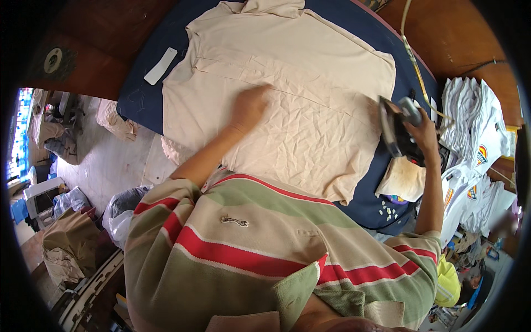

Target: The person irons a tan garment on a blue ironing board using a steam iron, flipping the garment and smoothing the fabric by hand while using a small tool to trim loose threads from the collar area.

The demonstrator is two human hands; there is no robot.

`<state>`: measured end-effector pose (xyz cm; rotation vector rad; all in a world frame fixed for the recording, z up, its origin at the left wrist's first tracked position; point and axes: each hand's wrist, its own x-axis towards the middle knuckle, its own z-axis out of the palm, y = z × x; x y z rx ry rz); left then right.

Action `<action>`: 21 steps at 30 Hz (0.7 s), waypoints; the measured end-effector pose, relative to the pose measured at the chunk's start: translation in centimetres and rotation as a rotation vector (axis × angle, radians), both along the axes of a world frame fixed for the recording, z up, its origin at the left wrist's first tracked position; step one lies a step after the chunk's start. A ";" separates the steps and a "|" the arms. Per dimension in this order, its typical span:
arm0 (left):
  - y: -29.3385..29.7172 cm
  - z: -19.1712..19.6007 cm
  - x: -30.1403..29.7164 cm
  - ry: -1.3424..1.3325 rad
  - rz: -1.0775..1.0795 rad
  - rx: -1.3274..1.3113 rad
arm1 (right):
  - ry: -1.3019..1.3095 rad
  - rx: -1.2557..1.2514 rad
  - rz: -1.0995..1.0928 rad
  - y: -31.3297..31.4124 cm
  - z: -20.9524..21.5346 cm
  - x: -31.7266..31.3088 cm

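A cream garment lies spread over a dark blue padded ironing surface. Its upper part looks fairly smooth, while creases run through the middle and lower right. My left hand is over the left-centre of the cloth, its fingers smeared by motion. At the garment's right edge, my right hand grips the handle of an iron. The iron is tilted, its flat metal sole turned toward the garment. A hose or cord hangs down to it from above.
A white card-like piece lies at the surface's upper left. Below the iron is a folded cream cloth pad, with small pale scraps nearby. Stacked white shirts stand at the right. Bags sit on the floor at lower left.
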<state>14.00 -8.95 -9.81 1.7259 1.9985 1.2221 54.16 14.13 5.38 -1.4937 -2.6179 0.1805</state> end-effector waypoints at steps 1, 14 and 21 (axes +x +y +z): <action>-0.1 -0.6 -3.3 0.099 0.113 0.078 | -0.076 -0.039 0.018 -1.2 0.5 -4.0; 1.7 -2.1 -16.5 0.674 0.134 -0.461 | -0.071 -0.208 0.396 -7.5 -2.5 -33.1; 1.1 -1.6 -16.5 0.669 0.160 -0.542 | -0.098 -0.230 0.492 -6.7 -2.8 -33.6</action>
